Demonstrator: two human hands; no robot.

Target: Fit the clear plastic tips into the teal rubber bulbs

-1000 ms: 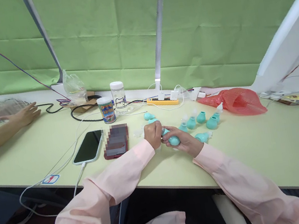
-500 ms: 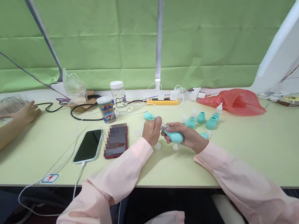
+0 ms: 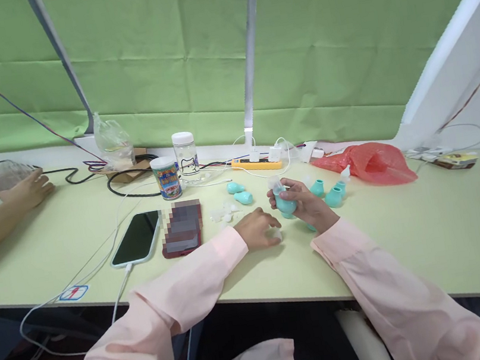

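Observation:
My right hand is wrapped round a teal bulb with a clear tip pointing up. Low over the table, my left hand has its fingers apart and curved, by a small white piece near its fingertips. Two teal bulbs lie behind my left hand, and a cluster of small whitish translucent pieces sits to its left. To the right of my right hand, several teal bulbs stand or lie on the table, one with a whitish tip.
Two phones lie at the left, one cabled. Behind are a printed cup, a lidded jar, a yellow power strip and a red plastic bag. Another person's arm rests at the far left.
My left hand has left the bulb's tip and moved down to the table, opening. My right hand has raised its bulb upright. Another teal bulb now shows beside the one behind my left hand.

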